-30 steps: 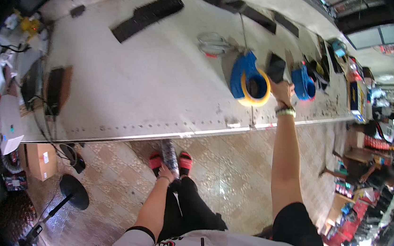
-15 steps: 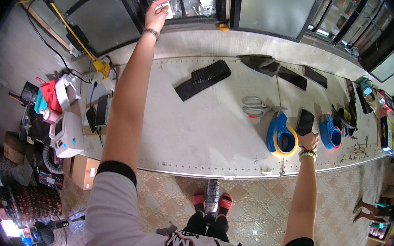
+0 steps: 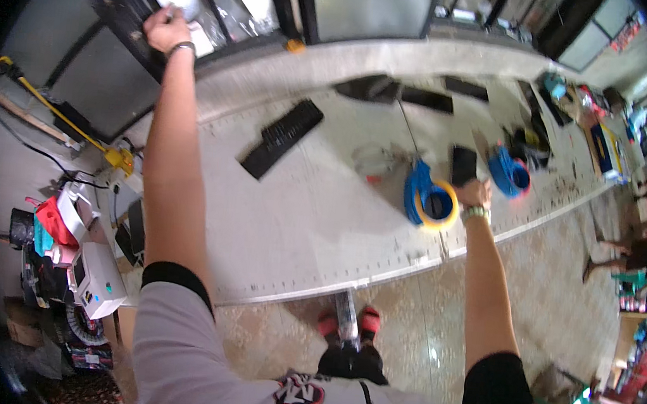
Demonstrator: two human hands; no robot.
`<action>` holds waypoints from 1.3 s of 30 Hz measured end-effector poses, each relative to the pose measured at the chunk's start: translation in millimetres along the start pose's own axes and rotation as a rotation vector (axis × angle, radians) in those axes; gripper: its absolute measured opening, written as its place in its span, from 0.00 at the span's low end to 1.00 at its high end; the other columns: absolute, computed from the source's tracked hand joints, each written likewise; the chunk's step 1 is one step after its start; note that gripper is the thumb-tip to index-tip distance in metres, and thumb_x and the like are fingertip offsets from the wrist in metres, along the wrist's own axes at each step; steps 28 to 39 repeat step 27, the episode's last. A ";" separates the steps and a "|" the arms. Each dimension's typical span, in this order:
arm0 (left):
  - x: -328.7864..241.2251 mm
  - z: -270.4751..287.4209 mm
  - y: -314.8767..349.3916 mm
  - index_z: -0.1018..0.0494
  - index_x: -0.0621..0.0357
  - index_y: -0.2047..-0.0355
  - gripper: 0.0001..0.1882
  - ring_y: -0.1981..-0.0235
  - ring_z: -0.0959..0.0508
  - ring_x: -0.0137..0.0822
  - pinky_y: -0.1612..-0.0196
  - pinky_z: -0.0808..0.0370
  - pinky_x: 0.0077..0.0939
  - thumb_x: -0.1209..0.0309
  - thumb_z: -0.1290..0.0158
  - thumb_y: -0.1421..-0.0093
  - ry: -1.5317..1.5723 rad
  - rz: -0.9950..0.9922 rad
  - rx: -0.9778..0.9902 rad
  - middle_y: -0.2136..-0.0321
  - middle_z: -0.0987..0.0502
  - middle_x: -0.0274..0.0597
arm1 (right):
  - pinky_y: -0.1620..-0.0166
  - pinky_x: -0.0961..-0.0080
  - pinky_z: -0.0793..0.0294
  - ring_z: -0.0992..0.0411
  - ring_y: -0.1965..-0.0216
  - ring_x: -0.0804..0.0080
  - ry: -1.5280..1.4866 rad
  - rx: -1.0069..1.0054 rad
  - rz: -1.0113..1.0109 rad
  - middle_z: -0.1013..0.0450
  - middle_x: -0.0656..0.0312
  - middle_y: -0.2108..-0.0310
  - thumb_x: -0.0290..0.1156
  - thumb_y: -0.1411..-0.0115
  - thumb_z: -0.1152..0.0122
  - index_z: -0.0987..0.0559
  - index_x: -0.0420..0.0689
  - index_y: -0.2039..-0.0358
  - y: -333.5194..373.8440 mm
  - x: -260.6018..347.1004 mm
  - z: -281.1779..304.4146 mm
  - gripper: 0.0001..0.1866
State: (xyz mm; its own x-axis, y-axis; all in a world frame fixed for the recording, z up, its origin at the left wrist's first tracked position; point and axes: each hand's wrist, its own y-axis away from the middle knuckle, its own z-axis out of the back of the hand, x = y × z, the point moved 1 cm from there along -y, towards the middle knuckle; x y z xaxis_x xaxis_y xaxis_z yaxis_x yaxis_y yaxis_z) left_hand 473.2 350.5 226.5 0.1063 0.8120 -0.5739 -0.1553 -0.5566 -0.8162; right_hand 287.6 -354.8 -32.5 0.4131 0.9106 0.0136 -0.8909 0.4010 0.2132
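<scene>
Blue cable coil with a yellow rim [image 3: 429, 200] stands on the pale desk [image 3: 313, 224], the right hand [image 3: 474, 193] closed beside it, grip unclear, while the left hand [image 3: 166, 29] grips the dark window frame [image 3: 116, 7], so nothing looks finished.

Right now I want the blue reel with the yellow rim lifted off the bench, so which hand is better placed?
The right hand. It rests on the bench right beside the blue reel, close to its yellow rim. The left hand is stretched far up to the dark window frame, well away from the reel.
</scene>
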 end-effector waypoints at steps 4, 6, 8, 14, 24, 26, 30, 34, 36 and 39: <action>-87.1 111.1 82.9 0.17 0.60 0.63 0.14 0.61 0.22 0.35 0.57 0.24 0.26 0.82 0.35 0.52 0.134 -0.363 -0.127 0.67 0.21 0.40 | 0.46 0.59 0.29 0.26 0.51 0.50 0.089 -0.026 0.179 0.20 0.51 0.57 0.64 0.50 0.42 0.15 0.44 0.63 -8.6 -4.0 -6.0 0.33; -129.8 175.9 153.2 0.21 0.67 0.57 0.14 0.64 0.20 0.35 0.58 0.22 0.25 0.79 0.38 0.44 0.741 0.156 0.055 0.61 0.20 0.46 | 0.42 0.62 0.31 0.31 0.45 0.51 0.051 -0.128 0.093 0.24 0.48 0.50 0.62 0.52 0.39 0.14 0.45 0.63 -13.0 -5.3 -22.6 0.32; -164.9 257.7 227.9 0.23 0.69 0.52 0.18 0.58 0.20 0.36 0.54 0.22 0.29 0.70 0.41 0.40 0.331 0.121 0.263 0.55 0.20 0.50 | 0.43 0.63 0.30 0.34 0.41 0.50 0.082 -0.146 0.102 0.27 0.47 0.47 0.66 0.54 0.38 0.15 0.45 0.60 -26.8 -12.5 -31.8 0.36; -235.3 478.3 440.9 0.20 0.61 0.57 0.10 0.64 0.25 0.21 0.67 0.32 0.13 0.79 0.43 0.40 0.168 0.647 0.726 0.60 0.19 0.35 | 0.45 0.59 0.28 0.24 0.49 0.56 0.217 0.041 0.324 0.23 0.51 0.51 0.81 0.61 0.43 0.18 0.41 0.53 -58.1 -44.5 -23.7 0.54; -247.7 685.1 543.6 0.23 0.52 0.47 0.18 0.50 0.25 0.38 0.63 0.26 0.23 0.76 0.46 0.38 -0.319 0.961 0.956 0.47 0.27 0.46 | 0.58 0.69 0.21 0.25 0.57 0.67 -1.359 0.378 0.598 0.27 0.58 0.57 0.38 0.42 0.33 0.40 0.44 0.39 205.2 -161.7 -26.1 0.36; -250.2 682.0 551.5 0.26 0.52 0.44 0.19 0.45 0.28 0.40 0.55 0.26 0.25 0.73 0.46 0.37 -0.289 1.028 0.977 0.44 0.30 0.47 | 0.56 0.65 0.20 0.26 0.52 0.64 -1.275 0.664 0.533 0.28 0.55 0.54 0.43 0.43 0.31 0.41 0.49 0.38 275.0 -152.5 -67.7 0.38; -250.3 675.7 555.9 0.27 0.52 0.43 0.20 0.42 0.29 0.40 0.52 0.25 0.26 0.72 0.46 0.37 -0.256 1.049 0.967 0.42 0.31 0.48 | 0.56 0.65 0.20 0.26 0.52 0.64 -1.299 0.764 0.509 0.28 0.55 0.54 0.43 0.43 0.31 0.41 0.49 0.38 280.8 -151.8 -69.9 0.38; -250.3 675.7 555.9 0.27 0.52 0.43 0.20 0.42 0.29 0.40 0.52 0.25 0.26 0.72 0.46 0.37 -0.256 1.049 0.967 0.42 0.31 0.48 | 0.56 0.65 0.20 0.26 0.52 0.64 -1.299 0.764 0.509 0.28 0.55 0.54 0.43 0.43 0.31 0.41 0.49 0.38 280.8 -151.8 -69.9 0.38; -250.3 675.7 555.9 0.27 0.52 0.43 0.20 0.42 0.29 0.40 0.52 0.25 0.26 0.72 0.46 0.37 -0.256 1.049 0.967 0.42 0.31 0.48 | 0.56 0.65 0.20 0.26 0.52 0.64 -1.299 0.764 0.509 0.28 0.55 0.54 0.43 0.43 0.31 0.41 0.49 0.38 280.8 -151.8 -69.9 0.38; -250.3 675.7 555.9 0.27 0.52 0.43 0.20 0.42 0.29 0.40 0.52 0.25 0.26 0.72 0.46 0.37 -0.256 1.049 0.967 0.42 0.31 0.48 | 0.56 0.65 0.20 0.26 0.52 0.64 -1.299 0.764 0.509 0.28 0.55 0.54 0.43 0.43 0.31 0.41 0.49 0.38 280.8 -151.8 -69.9 0.38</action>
